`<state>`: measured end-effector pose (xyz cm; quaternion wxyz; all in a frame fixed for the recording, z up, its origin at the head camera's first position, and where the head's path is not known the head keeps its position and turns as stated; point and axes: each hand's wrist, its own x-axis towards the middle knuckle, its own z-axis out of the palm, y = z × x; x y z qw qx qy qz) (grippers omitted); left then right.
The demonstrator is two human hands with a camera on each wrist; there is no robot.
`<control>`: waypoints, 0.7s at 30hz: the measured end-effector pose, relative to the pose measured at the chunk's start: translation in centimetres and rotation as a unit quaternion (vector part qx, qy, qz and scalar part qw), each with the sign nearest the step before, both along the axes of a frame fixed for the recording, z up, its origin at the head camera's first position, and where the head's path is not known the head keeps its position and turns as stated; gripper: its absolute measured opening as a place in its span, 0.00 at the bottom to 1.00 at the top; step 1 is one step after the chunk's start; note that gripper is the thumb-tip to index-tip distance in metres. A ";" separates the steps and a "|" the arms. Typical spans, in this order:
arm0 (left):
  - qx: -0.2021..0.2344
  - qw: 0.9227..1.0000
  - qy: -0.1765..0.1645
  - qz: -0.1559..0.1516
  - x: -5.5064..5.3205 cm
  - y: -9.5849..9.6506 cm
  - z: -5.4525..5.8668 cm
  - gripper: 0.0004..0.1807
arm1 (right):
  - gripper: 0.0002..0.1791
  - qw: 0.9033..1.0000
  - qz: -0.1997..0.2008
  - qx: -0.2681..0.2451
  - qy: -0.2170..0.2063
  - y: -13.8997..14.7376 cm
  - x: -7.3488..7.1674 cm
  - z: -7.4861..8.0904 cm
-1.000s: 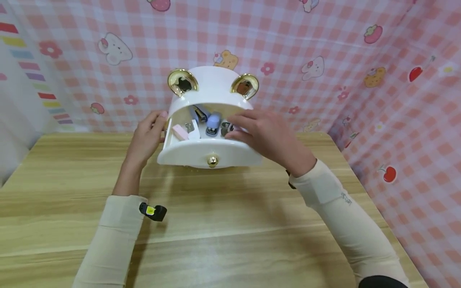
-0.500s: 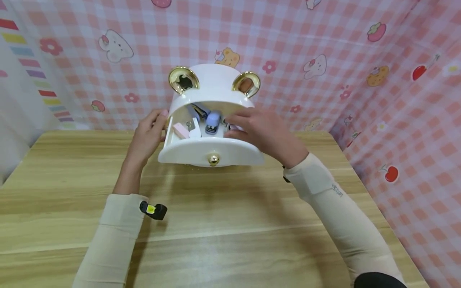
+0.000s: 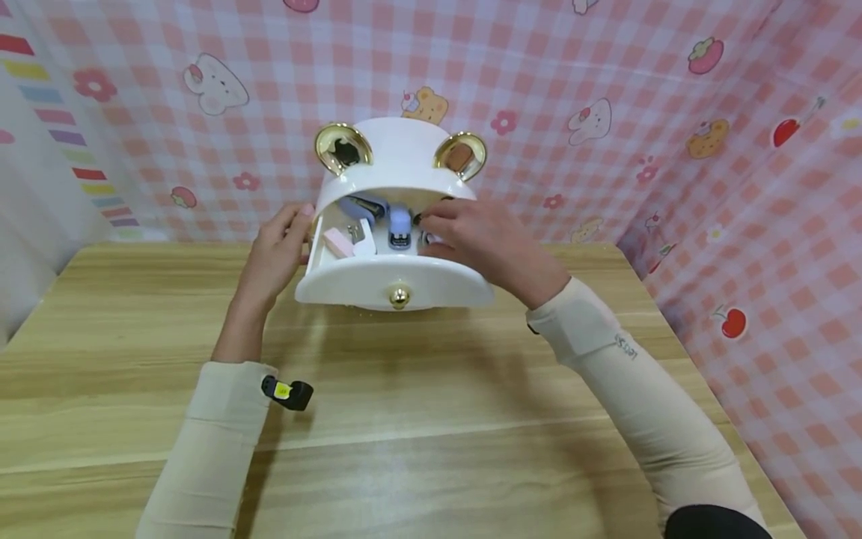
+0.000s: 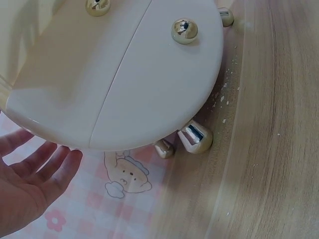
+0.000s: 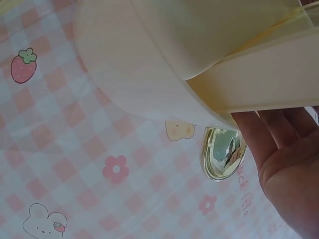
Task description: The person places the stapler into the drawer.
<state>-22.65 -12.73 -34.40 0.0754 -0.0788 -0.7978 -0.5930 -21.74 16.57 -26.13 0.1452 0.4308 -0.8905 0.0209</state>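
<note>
A white cabinet with gold ears stands at the back, its upper drawer pulled out. My left hand rests its fingers against the cabinet's left side; in the left wrist view those fingers are nearly straight. My right hand reaches over the drawer's right wall with its fingertips inside. A small lilac-and-dark object lies partly hidden at those fingertips; any grip on it is hidden. Also in the drawer are a mini blue stapler, a blue piece with a dark metal strip and a pink-and-white piece.
Below the drawer the cabinet has a lower front with a gold knob and gold feet. It stands on a wooden table, where white flecks lie near a foot. Pink checked cloth hangs close behind and at the right.
My right hand has shifted slightly left and deeper over the drawer, covering more of the small object. The blue stapler has turned to point more straight forward. My left hand stays put.
</note>
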 end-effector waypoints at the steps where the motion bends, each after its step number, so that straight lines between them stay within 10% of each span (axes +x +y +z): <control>1: 0.000 1.000 0.000 -0.001 0.0 0.0 0.0 0.32 | 0.14 1.000 0.001 0.000 0.002 0.0 0.0 0.0; 21: 0.000 1.000 -0.011 -0.003 -0.1 0.0 0.0 0.32 | 0.18 0.996 0.043 -0.051 0.059 1.0 1.1 1.1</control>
